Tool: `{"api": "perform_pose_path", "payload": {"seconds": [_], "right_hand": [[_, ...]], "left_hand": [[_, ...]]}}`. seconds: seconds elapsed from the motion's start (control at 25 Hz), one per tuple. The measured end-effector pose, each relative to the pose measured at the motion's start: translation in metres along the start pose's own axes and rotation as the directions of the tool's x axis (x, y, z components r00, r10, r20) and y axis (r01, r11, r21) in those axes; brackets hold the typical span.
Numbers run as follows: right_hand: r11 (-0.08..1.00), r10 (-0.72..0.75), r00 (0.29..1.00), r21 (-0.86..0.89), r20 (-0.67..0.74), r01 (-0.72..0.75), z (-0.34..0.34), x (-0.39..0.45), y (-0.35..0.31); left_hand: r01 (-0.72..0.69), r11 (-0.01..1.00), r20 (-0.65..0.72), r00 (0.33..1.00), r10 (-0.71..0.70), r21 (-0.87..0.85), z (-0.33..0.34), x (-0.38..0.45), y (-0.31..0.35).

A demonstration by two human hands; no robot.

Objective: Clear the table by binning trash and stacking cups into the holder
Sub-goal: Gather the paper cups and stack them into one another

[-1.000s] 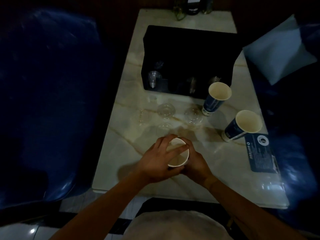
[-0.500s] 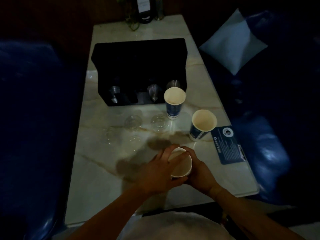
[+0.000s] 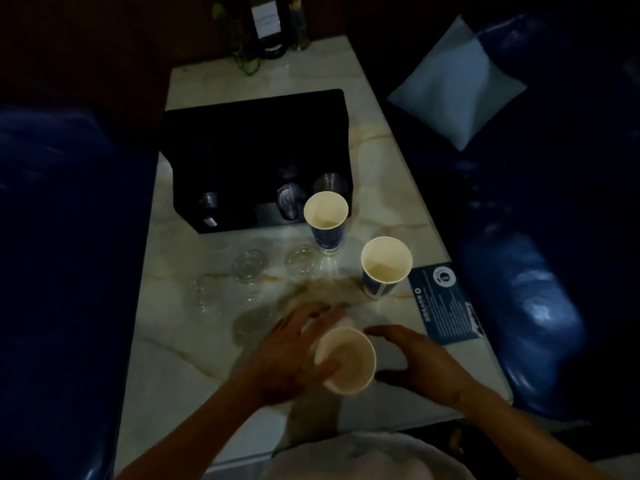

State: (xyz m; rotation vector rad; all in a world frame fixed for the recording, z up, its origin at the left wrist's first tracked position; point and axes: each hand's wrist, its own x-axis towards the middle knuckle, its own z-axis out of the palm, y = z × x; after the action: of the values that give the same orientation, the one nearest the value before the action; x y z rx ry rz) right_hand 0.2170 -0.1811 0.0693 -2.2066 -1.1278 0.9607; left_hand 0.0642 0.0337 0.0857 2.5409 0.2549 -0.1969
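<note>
A paper cup [image 3: 346,360] with a cream inside stands near the table's front edge. My left hand [image 3: 291,358] wraps its left side, thumb against the rim. My right hand [image 3: 419,362] hovers just right of it, fingers spread and off the cup. Two more blue paper cups stand upright: one [image 3: 326,221] at the front of the black holder [image 3: 256,154], the other [image 3: 385,266] further right. Several clear glasses, one of them [image 3: 250,266], sit on the marble between the holder and my hands. The holder's front slots show a few glasses.
A blue printed card [image 3: 445,304] lies at the table's right edge. Bottles and a small plant [image 3: 266,26] stand at the far end. Dark blue seats flank the marble table [image 3: 194,375], with a pale cushion [image 3: 457,88] on the right one.
My right hand has let go of the cup and opened to its right. My left hand still holds it. The view has tilted, showing more of the table's far end.
</note>
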Motion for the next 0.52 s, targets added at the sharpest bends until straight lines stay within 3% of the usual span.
{"api": "perform_pose_path", "payload": {"seconds": [0.16,0.24,0.32,0.4,0.52], "right_hand": [[0.98,0.078,0.974,-0.166,-0.211,-0.114,-0.053,0.017,-0.003],[0.956,0.027,0.928,-0.263,-0.372,-0.133,-0.074,0.033,-0.012],[0.929,-0.089,0.881,-0.358,-0.464,-0.095,-0.087,0.051,-0.019],[0.918,-0.082,0.912,-0.387,-0.401,-0.087,-0.09,0.07,-0.024],[0.914,0.035,0.98,-0.39,-0.195,-0.11,-0.079,0.094,-0.018]], "left_hand": [[0.012,0.995,-0.169,0.986,0.005,0.099,-0.053,0.06,-0.021],[-0.018,0.988,-0.306,0.95,0.065,0.155,-0.074,0.098,-0.026],[-0.032,0.952,-0.326,0.936,0.136,0.305,-0.088,0.134,-0.031],[0.013,0.916,-0.233,0.968,0.088,0.4,-0.093,0.164,-0.032],[0.081,0.902,-0.066,0.996,-0.058,0.424,-0.089,0.194,-0.034]]}}
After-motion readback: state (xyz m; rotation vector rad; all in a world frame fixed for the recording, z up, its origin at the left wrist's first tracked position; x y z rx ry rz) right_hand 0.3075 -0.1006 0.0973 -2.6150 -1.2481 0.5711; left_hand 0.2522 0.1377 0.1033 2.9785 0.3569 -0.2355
